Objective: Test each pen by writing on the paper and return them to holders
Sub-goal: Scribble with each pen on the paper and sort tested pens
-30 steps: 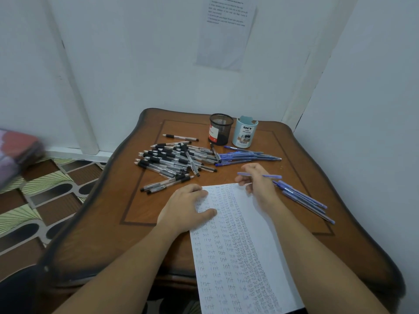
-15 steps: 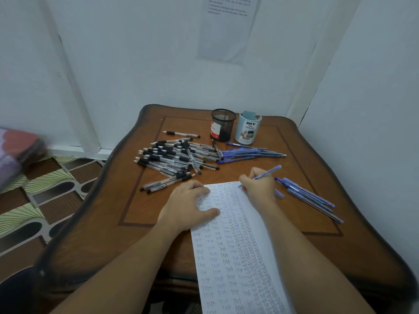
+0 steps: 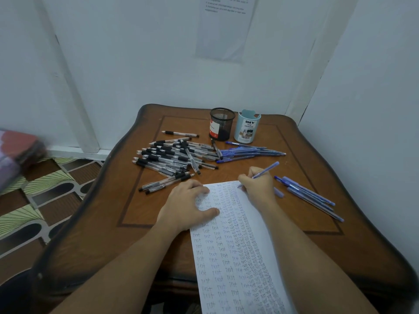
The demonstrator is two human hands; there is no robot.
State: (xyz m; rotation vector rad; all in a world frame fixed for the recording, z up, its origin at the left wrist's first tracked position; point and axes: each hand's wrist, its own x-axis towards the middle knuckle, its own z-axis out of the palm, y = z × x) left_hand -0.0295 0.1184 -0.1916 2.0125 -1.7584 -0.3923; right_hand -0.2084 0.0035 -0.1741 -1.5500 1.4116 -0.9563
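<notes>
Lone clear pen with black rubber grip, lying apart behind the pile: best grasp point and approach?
Pinch the clear pen mid-barrel, just right of its black rubber grip, from straight above, fingers closing near-to-far. It lies flat, running left-right on the brown wooden table, apart from the pen pile, so both long sides look free. Its right end sits nearest the black mesh holder.

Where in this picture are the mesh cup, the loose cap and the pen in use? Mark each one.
mesh cup [image 3: 221, 124], head view, middle of its wall.
loose cap [image 3: 278, 192], head view, middle of the cap.
pen in use [image 3: 267, 169], head view, upper barrel.
</notes>
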